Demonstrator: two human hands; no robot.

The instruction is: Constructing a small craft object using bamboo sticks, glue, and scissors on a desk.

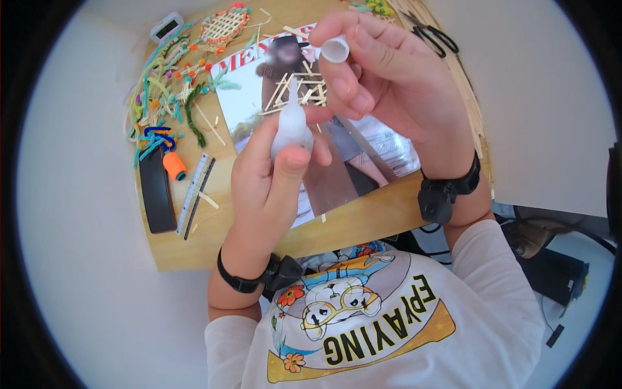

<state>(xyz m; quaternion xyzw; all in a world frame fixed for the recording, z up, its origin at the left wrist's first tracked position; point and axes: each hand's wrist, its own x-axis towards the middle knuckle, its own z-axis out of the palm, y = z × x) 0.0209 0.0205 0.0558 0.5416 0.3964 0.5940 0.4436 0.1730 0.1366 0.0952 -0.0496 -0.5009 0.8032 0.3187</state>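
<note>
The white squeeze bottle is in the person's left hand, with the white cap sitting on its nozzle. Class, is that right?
Not quite: the white cap is off the nozzle, held in the right hand, as the head view shows. The white squeeze bottle is indeed in the left hand.

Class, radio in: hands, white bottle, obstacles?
Left hand holding white bulbous plastic bottle, nozzle bare. Right hand holding white round plastic cap. Nothing between cap and nozzle.

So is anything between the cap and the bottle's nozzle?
Nothing visible: the white cap in your right hand appears above and right of the nozzle of the bottle in your left hand, with the magazine and pale sticks behind the gap.
</note>
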